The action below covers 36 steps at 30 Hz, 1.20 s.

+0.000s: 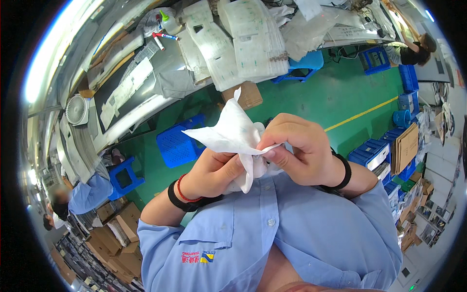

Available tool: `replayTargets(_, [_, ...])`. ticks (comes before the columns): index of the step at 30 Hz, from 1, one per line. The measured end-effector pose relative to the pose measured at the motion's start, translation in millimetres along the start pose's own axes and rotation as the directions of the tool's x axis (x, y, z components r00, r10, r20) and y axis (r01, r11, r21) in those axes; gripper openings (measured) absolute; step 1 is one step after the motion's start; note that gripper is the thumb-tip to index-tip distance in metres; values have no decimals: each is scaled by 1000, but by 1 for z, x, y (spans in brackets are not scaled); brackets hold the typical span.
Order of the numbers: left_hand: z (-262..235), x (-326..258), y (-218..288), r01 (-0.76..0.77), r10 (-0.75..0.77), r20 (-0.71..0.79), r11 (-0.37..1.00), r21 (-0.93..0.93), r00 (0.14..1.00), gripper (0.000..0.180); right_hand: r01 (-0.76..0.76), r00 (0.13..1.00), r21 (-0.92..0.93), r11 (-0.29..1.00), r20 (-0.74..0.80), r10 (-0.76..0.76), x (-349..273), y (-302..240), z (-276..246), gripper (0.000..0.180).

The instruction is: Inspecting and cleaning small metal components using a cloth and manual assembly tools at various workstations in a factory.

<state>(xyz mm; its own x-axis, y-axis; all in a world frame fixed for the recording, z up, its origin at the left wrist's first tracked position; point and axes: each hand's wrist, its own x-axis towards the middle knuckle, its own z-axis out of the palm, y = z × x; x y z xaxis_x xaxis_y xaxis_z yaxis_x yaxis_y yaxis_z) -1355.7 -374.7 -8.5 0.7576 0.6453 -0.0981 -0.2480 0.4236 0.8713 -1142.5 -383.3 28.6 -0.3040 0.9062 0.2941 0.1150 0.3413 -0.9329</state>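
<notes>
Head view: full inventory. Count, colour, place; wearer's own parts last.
white cloth: at least 1, white, centre
bench: at least 1, grey, upper left
marker pens: 2, red/white/blue, on bench
squeeze bottle: 1, green-tipped, beside marker pens
fan: 1, white, left
sheet stacks: several, whitish, top
floor: 1, green, upper centre
stools: at least 3, blue, on floor
bins: several, blue, right
bucket: 1, blue, right
cardboard boxes: several, brown, lower left
other people: at least 3, varied clothing, left, upper right
shirt: 1, light blue, bottom
left hand: 1, bare, holding white cloth
right hand: 1, bare, pinching its edge
</notes>
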Motion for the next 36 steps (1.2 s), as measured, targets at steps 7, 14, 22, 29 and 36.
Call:
replayTargets(7, [0, 2, 2, 41, -41, -27, 999, 0, 999, 28, 68, 983, -154, 986, -159, -93, 1, 0, -2, 9])
replayTargets(14, [-6, 2, 3, 3, -4, 33, 1000, 6, 999, 28, -101, 986, 63, 993, -126, 109, -6, 10, -3, 16])
replayTargets(22, [-10, 7, 4, 50, -49, -35, 999, 11, 998, 31, -337, 892, 574, 746, -59, 448, -4, 2, 4, 15])
replayTargets(29, [-6, 52, -9, 150, -161, -51, 975, -165, 986, 39, -218, 703, 889, 402, -143, 697, -26, 22, -22, 18])
replayTargets(36, [78, 148, -41, 212, -231, -55, 948, -238, 971, 59, -74, 572, 909, 411, -299, 764, -96, 29, -114, 18])
